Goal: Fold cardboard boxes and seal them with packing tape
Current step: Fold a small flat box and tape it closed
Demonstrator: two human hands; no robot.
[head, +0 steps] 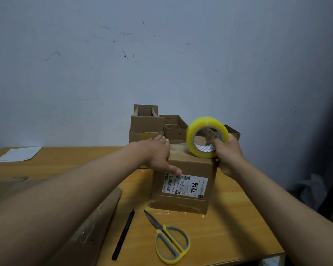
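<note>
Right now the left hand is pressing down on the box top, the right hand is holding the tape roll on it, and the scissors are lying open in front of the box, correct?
Nearly. The head view shows the scissors lying closed, blades together, in front of the box. The rest stands: left hand presses on the box top, right hand holds the tape roll on it.

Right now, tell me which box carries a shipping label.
The front box under both hands; its near face bears a white label. The boxes behind show none.

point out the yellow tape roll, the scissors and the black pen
yellow packing tape roll (192, 135), head view, on its left outer band
yellow and grey scissors (173, 244), head view, near the handles' junction
black pen (123, 235), head view, mid-shaft
</note>
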